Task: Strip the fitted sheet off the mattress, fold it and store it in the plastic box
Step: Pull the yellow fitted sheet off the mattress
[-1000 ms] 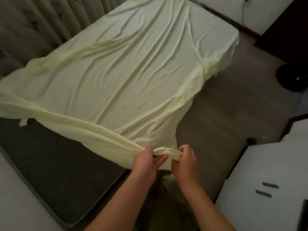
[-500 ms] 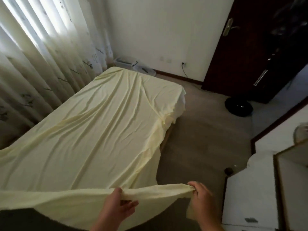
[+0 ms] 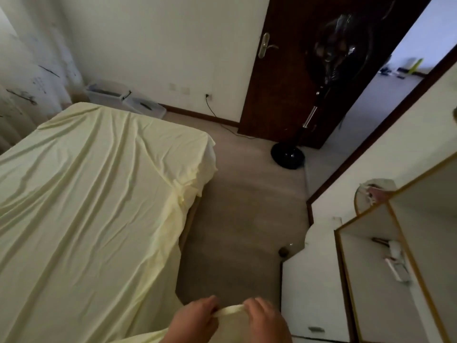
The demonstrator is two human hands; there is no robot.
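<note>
Left hand (image 3: 195, 316) nearer right hand (image 3: 267, 320), sheet (image 3: 94, 206) between

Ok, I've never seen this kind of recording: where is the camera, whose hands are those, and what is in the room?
There is no machine here. A person wears one wide-angle camera on the head, so the single view looks forward and down at their own hands. The left hand and right hand each pinch a gathered edge of the pale yellow fitted sheet, which lies spread and wrinkled over the bed. A clear plastic box sits by the far wall. A standing fan is beside the dark door, and a white cabinet is on the right.
</note>
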